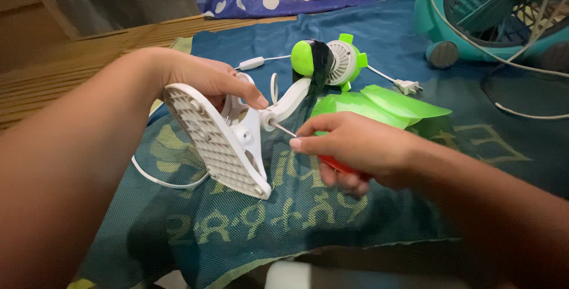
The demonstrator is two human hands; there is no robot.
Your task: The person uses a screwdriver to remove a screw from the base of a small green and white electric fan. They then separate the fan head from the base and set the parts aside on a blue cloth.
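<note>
Left hand [204,78] grips white clip base [222,141] of a small fan, tilted up off teal mat [249,224] near its left edge. Right hand [349,147] clenches red-handled screwdriver [296,138], tip at the base's joint.

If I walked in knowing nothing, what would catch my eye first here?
Probably the white clip base of a small fan, tipped on edge at centre-left and steadied by the left hand. Just right of it, the right hand aims a red-handled screwdriver at the base's joint. Behind lie the bright green motor head and green fan blades on a teal cloth.
</note>
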